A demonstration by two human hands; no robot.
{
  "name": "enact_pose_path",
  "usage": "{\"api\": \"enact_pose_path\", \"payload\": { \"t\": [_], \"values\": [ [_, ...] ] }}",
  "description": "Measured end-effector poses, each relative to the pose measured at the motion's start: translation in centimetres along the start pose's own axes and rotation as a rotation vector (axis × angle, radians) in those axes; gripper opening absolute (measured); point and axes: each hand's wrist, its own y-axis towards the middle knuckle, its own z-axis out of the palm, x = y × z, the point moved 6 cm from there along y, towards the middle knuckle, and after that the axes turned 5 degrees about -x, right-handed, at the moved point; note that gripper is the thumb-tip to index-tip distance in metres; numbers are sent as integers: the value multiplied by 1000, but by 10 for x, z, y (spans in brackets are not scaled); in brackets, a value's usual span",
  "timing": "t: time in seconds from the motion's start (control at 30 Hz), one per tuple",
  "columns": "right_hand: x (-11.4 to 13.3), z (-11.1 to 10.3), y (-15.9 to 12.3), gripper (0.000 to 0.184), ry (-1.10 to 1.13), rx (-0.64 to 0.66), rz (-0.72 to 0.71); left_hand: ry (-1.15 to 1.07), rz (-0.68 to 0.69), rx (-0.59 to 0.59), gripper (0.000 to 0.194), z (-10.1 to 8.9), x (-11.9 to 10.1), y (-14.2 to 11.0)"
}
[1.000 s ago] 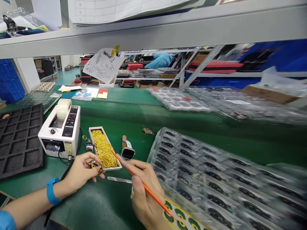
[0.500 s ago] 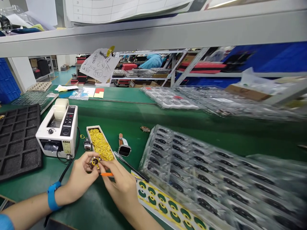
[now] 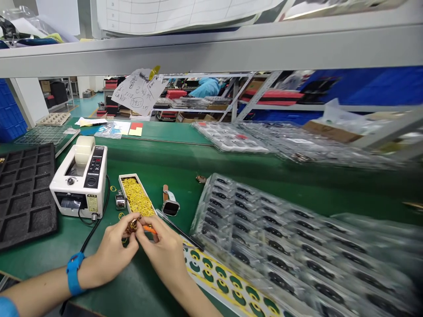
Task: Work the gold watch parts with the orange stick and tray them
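My left hand [image 3: 114,252], with a blue wristband, pinches a small round gold part [image 3: 132,226] just in front of a white box of yellow rings [image 3: 137,200]. My right hand [image 3: 163,253] meets it from the right, fingers closed on an orange stick [image 3: 149,229] whose tip touches the gold part. Both hands hover low over the green bench [image 3: 158,163]. A yellow sheet with green ring stickers [image 3: 228,281] lies just right of my right hand.
A white tape dispenser [image 3: 81,182] stands at left beside a black foam tray [image 3: 24,189]. A smartwatch [image 3: 170,204] lies behind my hands. Clear blister trays of black parts [image 3: 280,233] fill the right side. A grey shelf beam [image 3: 211,48] runs overhead.
My right hand swung the orange stick from pointing at the ring box to the gold part, and both hands closed together. The view shifted slightly.
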Motion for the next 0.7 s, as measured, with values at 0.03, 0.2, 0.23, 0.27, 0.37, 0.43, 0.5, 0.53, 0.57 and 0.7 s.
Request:
{"api": "enact_pose_path", "payload": {
  "t": [0.03, 0.2, 0.23, 0.27, 0.37, 0.43, 0.5, 0.53, 0.57, 0.7],
  "values": [
    [1, 0, 2, 14, 39, 24, 5, -11, -10, 5, 43, 0, 1, 1],
    [-12, -5, 10, 17, 275, 160, 197, -132, -125, 3, 43, -2, 14, 10],
    [-19, -7, 12, 19, 291, 167, 244, -170, -145, -4, 43, -3, 17, 12],
    [-26, -8, 14, 21, 277, 171, 276, -212, -164, -11, 43, -4, 20, 13],
    [-46, -6, 20, 30, -2, 222, 267, -328, -205, -22, 43, -5, 24, 16],
    [-56, -1, 20, 29, -204, 265, 237, -391, -233, -35, 41, -6, 24, 17],
    [-60, 1, 19, 16, -293, 276, 216, -440, -268, -57, 40, -8, 23, 19],
    [-59, 0, 17, 10, -306, 268, 210, -457, -288, -66, 41, -10, 22, 20],
    [-57, -3, 16, 12, -320, 260, 203, -467, -307, -72, 42, -11, 21, 21],
    [-51, -30, 17, 16, -507, 283, 142, -510, -402, -77, 52, -15, 17, 21]
  ]
}}
